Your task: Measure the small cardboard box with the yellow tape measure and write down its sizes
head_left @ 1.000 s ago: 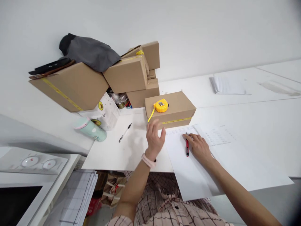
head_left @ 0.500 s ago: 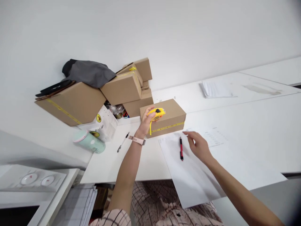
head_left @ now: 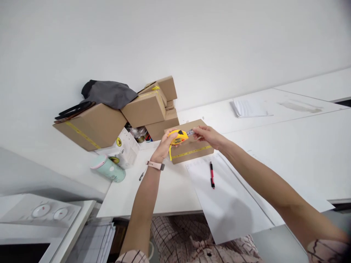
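My left hand [head_left: 163,145] is wrapped around a yellow tape measure [head_left: 178,137], held just above a small cardboard box [head_left: 193,149] with yellow tape round it. My right hand [head_left: 208,135] pinches the metal tip of the tape at the measure's right side. A red pen [head_left: 212,174] lies on a white sheet of paper [head_left: 227,204] in front of the box. A black pen [head_left: 142,175] lies left of my left wrist, partly hidden by it.
A pile of cardboard boxes [head_left: 109,117] with a grey cloth [head_left: 111,93] on top stands at the back left. A mint green bottle [head_left: 109,168] lies on its side beside a white packet [head_left: 122,146]. A stack of papers [head_left: 248,108] lies at the far right.
My left hand reached to the box and lifted the tape measure off it. My right hand left the red pen on the paper and came up to pinch the tape's tip.
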